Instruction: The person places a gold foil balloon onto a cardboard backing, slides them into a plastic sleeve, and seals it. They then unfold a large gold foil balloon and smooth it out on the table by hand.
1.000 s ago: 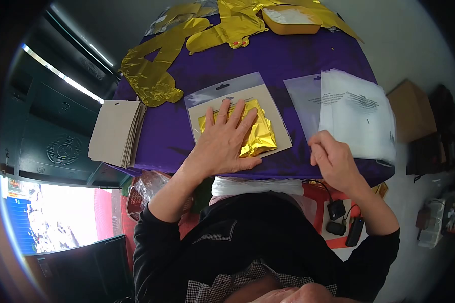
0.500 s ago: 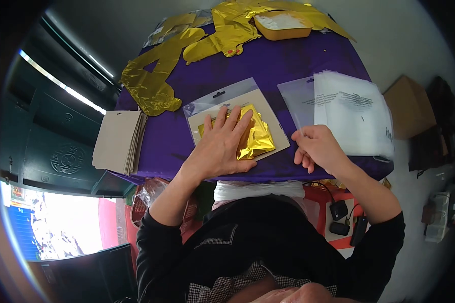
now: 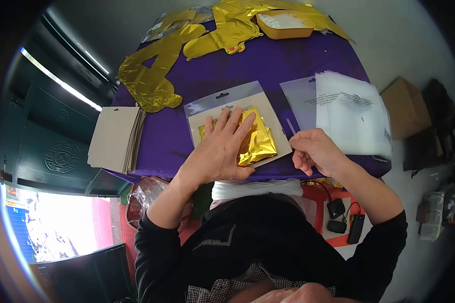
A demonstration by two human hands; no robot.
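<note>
My left hand (image 3: 220,144) lies flat with fingers spread on a folded gold foil balloon (image 3: 260,144). Beneath the foil is a beige card inside a clear plastic bag (image 3: 241,91) with a hang hole at its top. Just right of the bag's edge, my right hand (image 3: 316,151) is closed, thumb against the index finger. A thin pale straw-like strip (image 3: 291,126) sticks up from its pinch. Close by that hand lies a stack of clear printed bags (image 3: 354,113), one bag fanned out to the left.
A stack of beige cards (image 3: 114,139) sits at the table's left edge. Unfolded gold foil balloons (image 3: 154,76) lie along the far left and back of the purple cloth (image 3: 283,60). A yellow tub (image 3: 285,31) with white contents stands at the back. A cardboard box (image 3: 405,108) is off to the right.
The thin pale strip now shows above my right fingers. My left hand keeps pressing flat on the foil balloon. The whole view has shifted slightly.
</note>
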